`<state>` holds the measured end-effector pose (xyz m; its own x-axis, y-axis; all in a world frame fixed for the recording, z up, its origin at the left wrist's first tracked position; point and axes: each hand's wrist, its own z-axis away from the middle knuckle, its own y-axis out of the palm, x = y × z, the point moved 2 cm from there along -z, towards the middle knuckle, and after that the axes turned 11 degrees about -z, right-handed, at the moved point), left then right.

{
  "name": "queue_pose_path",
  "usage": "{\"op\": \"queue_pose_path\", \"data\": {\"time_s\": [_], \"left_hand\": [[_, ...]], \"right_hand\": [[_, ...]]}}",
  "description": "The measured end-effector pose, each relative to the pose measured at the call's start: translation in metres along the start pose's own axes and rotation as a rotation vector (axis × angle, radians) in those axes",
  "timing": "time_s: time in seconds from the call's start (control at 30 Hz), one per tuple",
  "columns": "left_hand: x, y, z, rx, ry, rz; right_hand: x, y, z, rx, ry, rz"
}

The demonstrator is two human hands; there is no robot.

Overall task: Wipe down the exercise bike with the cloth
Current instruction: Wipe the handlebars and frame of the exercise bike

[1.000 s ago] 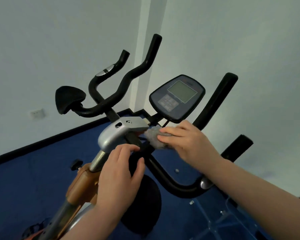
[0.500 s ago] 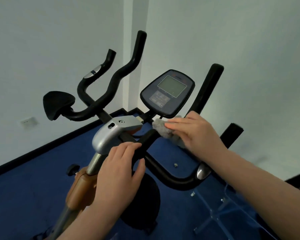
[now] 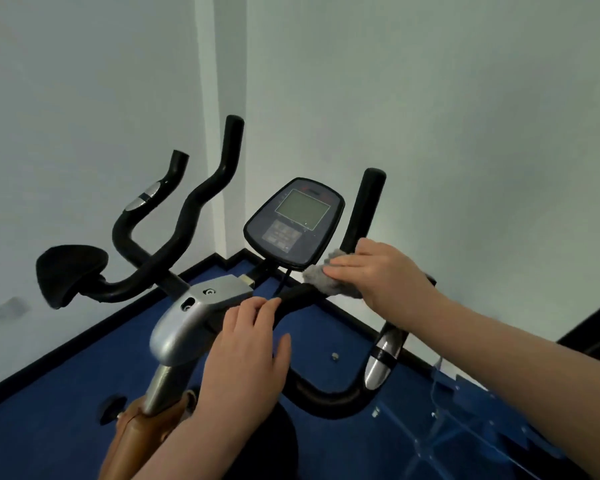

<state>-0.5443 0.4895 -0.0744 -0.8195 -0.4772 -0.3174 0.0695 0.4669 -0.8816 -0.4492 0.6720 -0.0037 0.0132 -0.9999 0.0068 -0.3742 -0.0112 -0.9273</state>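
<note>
The exercise bike fills the middle of the view, with a silver stem cover [image 3: 184, 317], black curved handlebars [image 3: 187, 216] and a dark console [image 3: 293, 221] with a grey screen. My right hand [image 3: 378, 271] presses a grey cloth [image 3: 326, 277] against the right handlebar [image 3: 364, 209], just below and right of the console. My left hand [image 3: 246, 355] rests on the black bar next to the silver cover, fingers curled over it.
A black elbow pad [image 3: 68, 271] sticks out at the left. Blue carpet [image 3: 49, 410] covers the floor and white walls meet in a corner behind the bike. A clear plastic frame [image 3: 465, 410] lies on the floor at the lower right.
My right hand has slid the cloth up and to the right along the bar, from near the stem to the base of the right upright grip. My left hand has stayed put.
</note>
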Motion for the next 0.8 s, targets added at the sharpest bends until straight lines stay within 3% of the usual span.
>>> {"op": "queue_pose_path", "data": {"time_s": [0.13,0.33,0.53,0.6,0.7,0.73,0.8], "left_hand": [[-0.014,0.005,-0.018,-0.033,0.061,0.017],[-0.026,0.018,-0.047,-0.044,0.05,0.145],[-0.026,0.026,-0.05,-0.093,0.068,0.221],[-0.025,0.026,-0.05,-0.103,0.065,0.234],[-0.025,0.027,-0.053,-0.111,0.076,0.233],[-0.026,0.027,-0.053,-0.11,0.077,0.233],[-0.026,0.028,-0.053,-0.096,0.073,0.242]], "right_hand": [[-0.02,-0.025,-0.008,-0.054,0.109,0.124],[-0.007,-0.005,-0.008,0.051,-0.037,-0.04],[-0.038,-0.048,-0.022,0.145,-0.175,0.455],[-0.038,-0.065,-0.031,-0.027,-0.15,0.505],[-0.044,-0.103,-0.043,-0.555,0.079,0.203],[-0.046,-0.107,-0.047,-0.62,0.185,0.118],[-0.048,-0.094,-0.058,-0.525,0.402,-0.016]]}}
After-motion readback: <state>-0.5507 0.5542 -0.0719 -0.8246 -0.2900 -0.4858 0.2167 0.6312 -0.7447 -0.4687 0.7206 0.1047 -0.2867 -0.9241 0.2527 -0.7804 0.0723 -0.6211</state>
